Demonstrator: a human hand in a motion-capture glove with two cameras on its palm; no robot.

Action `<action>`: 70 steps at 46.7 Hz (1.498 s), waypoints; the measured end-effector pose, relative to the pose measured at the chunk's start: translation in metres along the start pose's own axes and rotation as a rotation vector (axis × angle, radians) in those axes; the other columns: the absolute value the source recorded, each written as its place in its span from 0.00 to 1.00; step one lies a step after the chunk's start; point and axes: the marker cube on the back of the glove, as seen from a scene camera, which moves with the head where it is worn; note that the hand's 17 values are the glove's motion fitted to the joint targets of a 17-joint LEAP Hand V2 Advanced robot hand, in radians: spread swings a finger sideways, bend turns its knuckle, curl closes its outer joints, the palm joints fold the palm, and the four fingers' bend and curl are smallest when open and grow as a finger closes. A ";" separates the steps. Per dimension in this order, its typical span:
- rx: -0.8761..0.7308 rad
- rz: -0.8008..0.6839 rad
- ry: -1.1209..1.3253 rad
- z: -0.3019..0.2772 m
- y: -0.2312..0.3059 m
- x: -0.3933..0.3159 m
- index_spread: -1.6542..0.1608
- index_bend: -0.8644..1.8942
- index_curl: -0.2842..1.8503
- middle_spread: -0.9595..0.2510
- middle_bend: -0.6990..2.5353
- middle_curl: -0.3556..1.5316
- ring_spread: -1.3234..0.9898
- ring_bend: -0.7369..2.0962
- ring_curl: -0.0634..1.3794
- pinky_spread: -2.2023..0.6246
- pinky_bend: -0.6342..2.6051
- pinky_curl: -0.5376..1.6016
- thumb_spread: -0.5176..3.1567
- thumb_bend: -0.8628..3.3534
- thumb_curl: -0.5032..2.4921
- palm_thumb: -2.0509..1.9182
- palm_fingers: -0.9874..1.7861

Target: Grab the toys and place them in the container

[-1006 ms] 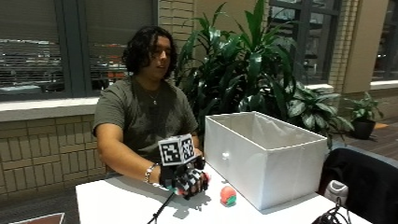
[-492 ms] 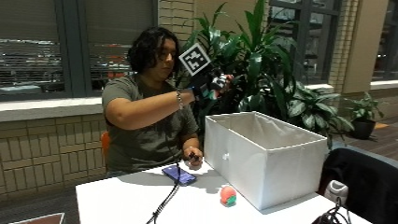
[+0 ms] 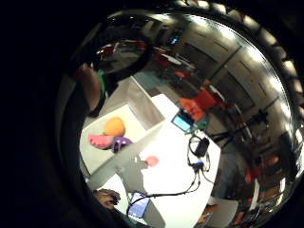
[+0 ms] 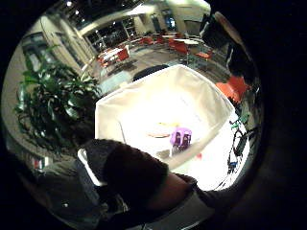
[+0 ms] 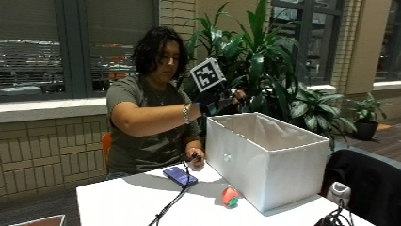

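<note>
Our hand (image 5: 216, 101) hovers above the container (image 5: 269, 160), its grip unreadable; the toy (image 5: 230, 197) on the table (image 5: 125, 202) far below looks light and soft, best pinched across its middle.

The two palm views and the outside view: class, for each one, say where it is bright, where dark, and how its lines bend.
Little finger side palm view: white container and table bright, room dim, edges curved. Thumb side palm view: container interior glares, purple toy clear, dark shape shadows near rim. Outside view: evenly lit, lines straight, gloved right hand slightly soft.
</note>
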 end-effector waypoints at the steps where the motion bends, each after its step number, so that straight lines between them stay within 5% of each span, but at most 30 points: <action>1: 0.000 0.020 0.015 0.006 0.006 0.012 0.72 0.36 0.39 0.52 0.45 0.58 0.42 0.67 0.31 0.65 0.56 0.43 0.41 0.17 0.18 0.46 0.55; 10: -0.043 0.169 -0.117 0.066 0.071 0.067 0.73 0.36 0.39 0.49 0.47 0.60 0.41 0.71 0.36 0.64 0.56 0.44 0.42 0.18 0.18 0.47 0.56; 24: -0.443 0.404 -0.078 0.214 0.144 0.105 0.73 0.36 0.36 0.41 0.54 0.70 0.38 0.81 0.45 0.63 0.57 0.46 0.48 0.20 0.21 0.52 0.60; 35: -0.429 0.440 -0.057 0.235 0.151 0.096 0.72 0.40 0.36 0.34 0.60 0.80 0.36 0.86 0.53 0.63 0.60 0.49 0.47 0.21 0.24 0.55 0.61; 42: -0.348 0.437 -0.029 0.197 0.151 0.099 0.72 0.45 0.39 0.30 0.64 0.86 0.33 0.87 0.58 0.63 0.62 0.51 0.50 0.22 0.25 0.58 0.63; 55: -0.069 0.326 0.040 0.027 0.109 0.090 0.72 0.52 0.42 0.28 0.67 0.91 0.30 0.88 0.65 0.62 0.64 0.55 0.52 0.23 0.25 0.59 0.59; 70: 0.060 0.068 0.054 -0.091 0.035 -0.036 0.72 0.55 0.44 0.27 0.69 0.94 0.29 0.88 0.72 0.61 0.64 0.58 0.52 0.22 0.25 0.60 0.57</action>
